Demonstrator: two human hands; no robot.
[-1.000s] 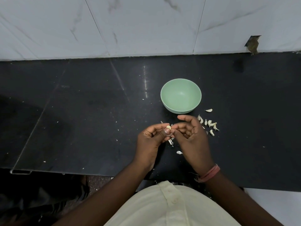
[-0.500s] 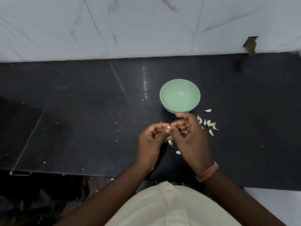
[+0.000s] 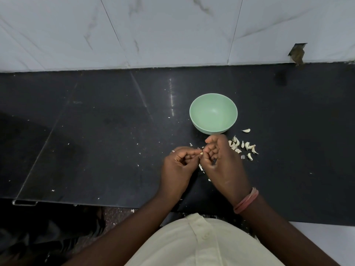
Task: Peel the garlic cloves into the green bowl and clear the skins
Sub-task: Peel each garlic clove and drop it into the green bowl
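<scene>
A white marble-patterned wall [image 3: 172, 31] filled the 12 o'clock band of the view. Below it a black counter [image 3: 96, 131] ran from the 9 o'clock edge to the 3 o'clock edge. A cream shirt [image 3: 201, 244] occupied the 6 o'clock area.

The green bowl [image 3: 213, 113] stood upright on the counter just right of centre, with nothing visible inside it. The left hand [image 3: 177, 167] and the right hand [image 3: 224, 164] met just beside the bowl at its 6 o'clock side. The right wrist carried pink bands [image 3: 246, 201].

Both hands had their fingers curled. The thumb and fingertips of each hand pinched one small pale garlic clove [image 3: 201, 153] between them. The clove was mostly hidden by the fingers, so how much skin remained on it could not be told.

A loose pile of garlic cloves [image 3: 243, 146] lay on the counter at the 4 o'clock side of the bowl, just beside the right hand. One separate clove [image 3: 246, 130] lay near the bowl at its 3 o'clock side, apart from the pile.

Pale skin scraps [image 3: 201, 167] lay on the counter under the hands. Smaller white flecks [image 3: 137, 144] were scattered toward 9 o'clock.
</scene>
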